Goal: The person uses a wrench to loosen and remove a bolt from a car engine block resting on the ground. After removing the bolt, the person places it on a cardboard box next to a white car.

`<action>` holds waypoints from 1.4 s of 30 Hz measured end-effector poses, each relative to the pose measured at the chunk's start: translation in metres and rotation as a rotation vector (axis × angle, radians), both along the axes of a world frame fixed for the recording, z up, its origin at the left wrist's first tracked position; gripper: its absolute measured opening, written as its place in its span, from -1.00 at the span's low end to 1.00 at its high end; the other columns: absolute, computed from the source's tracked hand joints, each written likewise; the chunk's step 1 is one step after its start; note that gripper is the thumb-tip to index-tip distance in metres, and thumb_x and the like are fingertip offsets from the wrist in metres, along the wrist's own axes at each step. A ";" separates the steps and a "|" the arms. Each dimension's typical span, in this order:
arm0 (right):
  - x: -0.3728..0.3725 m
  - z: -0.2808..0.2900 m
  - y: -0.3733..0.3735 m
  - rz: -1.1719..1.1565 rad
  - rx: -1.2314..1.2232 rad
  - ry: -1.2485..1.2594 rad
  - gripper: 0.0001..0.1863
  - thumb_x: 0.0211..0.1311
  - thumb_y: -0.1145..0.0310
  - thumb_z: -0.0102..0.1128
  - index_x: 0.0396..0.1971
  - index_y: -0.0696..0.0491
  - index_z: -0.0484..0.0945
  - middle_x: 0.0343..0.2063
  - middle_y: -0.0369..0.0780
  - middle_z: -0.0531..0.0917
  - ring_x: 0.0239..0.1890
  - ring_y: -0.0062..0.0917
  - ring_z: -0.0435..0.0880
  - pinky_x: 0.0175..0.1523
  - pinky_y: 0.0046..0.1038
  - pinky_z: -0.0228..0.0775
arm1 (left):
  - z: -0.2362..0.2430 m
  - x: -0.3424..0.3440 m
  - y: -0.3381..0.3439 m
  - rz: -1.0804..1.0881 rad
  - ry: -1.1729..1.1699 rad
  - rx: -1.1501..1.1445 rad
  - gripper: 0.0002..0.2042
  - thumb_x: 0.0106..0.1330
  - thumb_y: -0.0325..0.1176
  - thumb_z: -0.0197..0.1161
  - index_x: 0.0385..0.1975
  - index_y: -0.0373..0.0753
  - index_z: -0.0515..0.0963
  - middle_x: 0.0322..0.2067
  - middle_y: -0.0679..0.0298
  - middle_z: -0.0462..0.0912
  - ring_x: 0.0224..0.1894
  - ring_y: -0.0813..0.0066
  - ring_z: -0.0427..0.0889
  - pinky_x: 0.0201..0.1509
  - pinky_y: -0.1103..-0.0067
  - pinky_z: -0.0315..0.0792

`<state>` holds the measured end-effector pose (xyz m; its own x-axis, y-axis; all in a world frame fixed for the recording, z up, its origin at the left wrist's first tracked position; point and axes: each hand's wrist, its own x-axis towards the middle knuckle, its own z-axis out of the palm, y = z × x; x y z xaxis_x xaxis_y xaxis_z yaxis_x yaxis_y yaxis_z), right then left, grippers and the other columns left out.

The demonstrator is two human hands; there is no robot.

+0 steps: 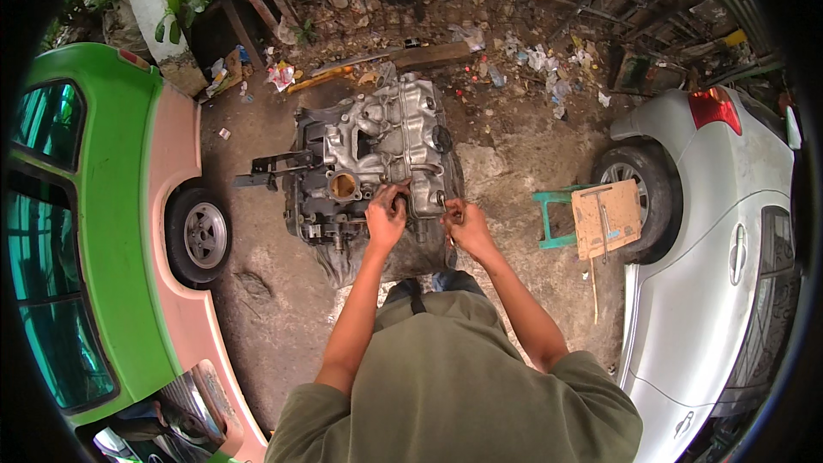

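A greasy car engine (341, 139) sits low in front of me, with a silver valve cover (420, 141) along its right side and a round intake opening (344, 185) toward its near left. My left hand (388, 213) rests against the engine between that opening and the cover, its blackened fingers curled inward; what they grip, if anything, is hidden. Just off the near right corner of the cover is my right hand (465, 225). Its fingers are bent and pinched together, and whatever is in them is too small to make out.
A green and pink vehicle (176, 231) stands at the left, a silver car (686, 283) at the right. Beside the silver car's wheel, a cardboard sheet (591, 236) with a metal tool lies on a green stool (549, 219). Litter (540, 60) and planks (433, 55) lie beyond the engine.
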<state>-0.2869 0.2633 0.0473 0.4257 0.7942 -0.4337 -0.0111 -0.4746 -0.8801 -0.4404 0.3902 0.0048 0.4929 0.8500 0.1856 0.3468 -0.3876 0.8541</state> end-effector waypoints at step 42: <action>0.003 -0.004 -0.016 -0.068 0.103 0.236 -0.61 0.43 0.58 0.01 0.23 0.17 0.38 -0.33 -0.19 0.55 -0.53 -0.63 0.49 -0.55 -0.47 0.40 | 0.002 0.004 -0.002 0.051 -0.022 0.056 -0.77 0.24 -0.64 0.15 -0.20 -0.22 0.67 -0.19 0.21 0.74 -0.60 0.39 0.46 -0.48 0.53 0.34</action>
